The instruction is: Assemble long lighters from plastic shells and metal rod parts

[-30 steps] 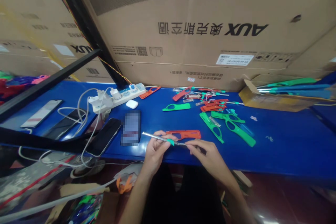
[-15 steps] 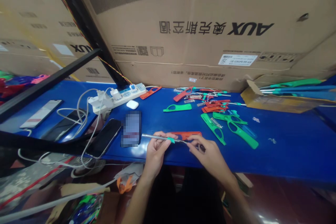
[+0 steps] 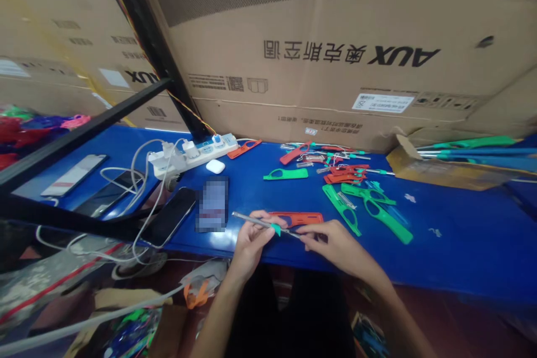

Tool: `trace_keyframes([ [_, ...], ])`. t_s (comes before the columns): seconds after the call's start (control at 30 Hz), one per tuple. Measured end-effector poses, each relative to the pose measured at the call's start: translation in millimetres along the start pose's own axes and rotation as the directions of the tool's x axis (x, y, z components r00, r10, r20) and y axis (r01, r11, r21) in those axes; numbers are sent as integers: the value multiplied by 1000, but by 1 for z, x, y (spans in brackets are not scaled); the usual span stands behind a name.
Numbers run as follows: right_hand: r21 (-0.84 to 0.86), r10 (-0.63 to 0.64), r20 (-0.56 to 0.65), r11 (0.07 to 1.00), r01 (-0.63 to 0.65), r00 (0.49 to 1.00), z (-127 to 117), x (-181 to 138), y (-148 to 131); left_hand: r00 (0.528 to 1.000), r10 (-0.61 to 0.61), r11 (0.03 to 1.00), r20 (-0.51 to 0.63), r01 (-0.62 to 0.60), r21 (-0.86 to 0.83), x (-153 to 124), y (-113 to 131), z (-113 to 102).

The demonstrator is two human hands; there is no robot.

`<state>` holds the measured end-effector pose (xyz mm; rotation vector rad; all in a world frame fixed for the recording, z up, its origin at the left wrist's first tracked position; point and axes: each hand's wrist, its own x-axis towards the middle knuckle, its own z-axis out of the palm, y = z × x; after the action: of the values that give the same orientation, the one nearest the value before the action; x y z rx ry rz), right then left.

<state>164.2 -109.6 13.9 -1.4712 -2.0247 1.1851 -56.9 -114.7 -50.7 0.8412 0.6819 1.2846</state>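
My left hand (image 3: 255, 235) is closed around a slim silver metal lighter tube (image 3: 251, 219) with a teal-green piece (image 3: 276, 229) near its right end. The tube slants, its left end higher. At its thin right end, my right hand (image 3: 329, 239) pinches what looks like a thin wire or rod; the fingertips partly hide it. Just behind both hands an orange lighter handle shell (image 3: 308, 217) lies on the blue table (image 3: 268, 196). Further back right lie green handle shells (image 3: 396, 224), orange shells (image 3: 346, 172) and more metal tubes (image 3: 380, 171).
At the back right, an open cardboard box (image 3: 453, 168) holds tubes with green and blue parts. Phones (image 3: 173, 215), a power strip (image 3: 201, 152) with white cables and a white earbud case (image 3: 215, 166) are on the left. Large cartons (image 3: 319, 11) stand behind; a black metal frame (image 3: 84, 123) crosses the left.
The tube has tilted, its right end lower. My right fingers have closed up more at that end, and a dark gap or object by them no longer shows. The view has shifted slightly.
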Motion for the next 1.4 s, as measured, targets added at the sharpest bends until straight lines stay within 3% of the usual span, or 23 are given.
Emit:
trace_keyframes([
  [0.13, -84, -78, 76, 993, 85, 994, -6, -3, -4, 1000, -7, 1000, 22, 7, 13, -1, 1, 0],
  [0.37, -190, -258, 45, 946, 262, 965, 0, -12, 7, 1000, -13, 1000, 10, 13, -4, 0, 0, 3],
  [0.57, -303, -307, 38, 903, 303, 951, 2, -16, 9, 998, -58, 998, 12, 58, -10, 4, 5, 8],
  [0.7, -310, -284, 5, 911, 272, 959, 8, -14, 10, 1000, -22, 1000, -13, 22, 10, 4, 3, 7],
  [0.8, -216, -230, -56, 953, 213, 972, 10, -12, 9, 1000, 24, 999, 16, -25, 27, 0, 4, 4],
  [0.9, 39, -111, -5, 993, 111, 994, 5, -8, 6, 992, 42, 994, 116, -53, 98, -9, 12, 4],
  [1.0, 255, -16, 22, 967, 10, 1000, -1, -6, 4, 980, 65, 982, 190, -97, 163, -14, 24, 7],
  [1.17, 382, 26, 6, 924, -26, 1000, 0, -1, 0, 966, 133, 965, 222, -177, 194, -12, 33, 15],
  [1.3, 410, 11, -156, 910, 54, 988, 10, 1, -6, 968, 191, 953, 161, -222, 207, -9, 29, 17],
  [1.4, 283, -107, -311, 938, 200, 944, 18, 0, -8, 969, 230, 955, 93, -243, 170, -10, 27, 17],
])
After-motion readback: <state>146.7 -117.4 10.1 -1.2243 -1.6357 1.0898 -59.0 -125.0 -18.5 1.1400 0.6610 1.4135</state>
